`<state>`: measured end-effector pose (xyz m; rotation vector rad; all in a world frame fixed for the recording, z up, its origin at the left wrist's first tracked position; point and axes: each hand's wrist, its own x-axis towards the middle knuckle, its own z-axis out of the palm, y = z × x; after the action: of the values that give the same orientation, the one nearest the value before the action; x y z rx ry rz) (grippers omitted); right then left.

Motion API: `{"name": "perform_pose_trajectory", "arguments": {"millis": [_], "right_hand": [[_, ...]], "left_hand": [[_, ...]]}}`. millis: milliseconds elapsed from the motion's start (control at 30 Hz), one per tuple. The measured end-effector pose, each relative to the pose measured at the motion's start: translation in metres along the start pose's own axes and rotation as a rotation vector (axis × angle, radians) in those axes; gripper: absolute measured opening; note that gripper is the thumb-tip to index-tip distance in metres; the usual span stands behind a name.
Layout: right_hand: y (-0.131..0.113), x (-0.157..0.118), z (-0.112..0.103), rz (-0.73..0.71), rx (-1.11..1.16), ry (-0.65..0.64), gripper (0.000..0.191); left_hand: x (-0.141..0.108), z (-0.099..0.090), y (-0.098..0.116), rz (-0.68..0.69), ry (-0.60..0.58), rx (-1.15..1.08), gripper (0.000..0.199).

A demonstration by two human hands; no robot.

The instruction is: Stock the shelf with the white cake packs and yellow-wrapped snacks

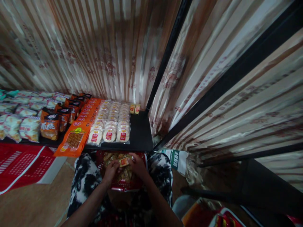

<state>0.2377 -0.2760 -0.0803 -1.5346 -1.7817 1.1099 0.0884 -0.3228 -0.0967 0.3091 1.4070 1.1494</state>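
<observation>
Left hand (112, 169) and right hand (138, 165) grasp a small packet (123, 162) over the red basket (138, 184), black shelf (141, 134) beyond the basket

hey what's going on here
A person's left hand and right hand hold a small packet between them, above a red basket of more golden packets. On the black shelf, two similar packets sit at the back, beside rows of clear-wrapped round snacks and overlapping flat orange packs.

Packets (126, 175) in basket (127, 186), seemingly between legs (86, 173)
</observation>
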Motion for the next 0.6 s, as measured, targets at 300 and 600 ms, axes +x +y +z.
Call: {"name": "perform_pose_trajectory", "arguments": {"millis": [300, 600], "right_hand": [[-0.002, -0.001, -0.005, 0.017, 0.214, 0.079, 0.033], [-0.023, -0.004, -0.015, 0.119, 0.402, 0.168, 0.039]], "left_hand": [[-0.009, 0.007, 0.012, 0.005, -0.040, -0.028, 0.018], [-0.032, 0.019, 0.027, 0.058, -0.199, -0.014, 0.050]]}}
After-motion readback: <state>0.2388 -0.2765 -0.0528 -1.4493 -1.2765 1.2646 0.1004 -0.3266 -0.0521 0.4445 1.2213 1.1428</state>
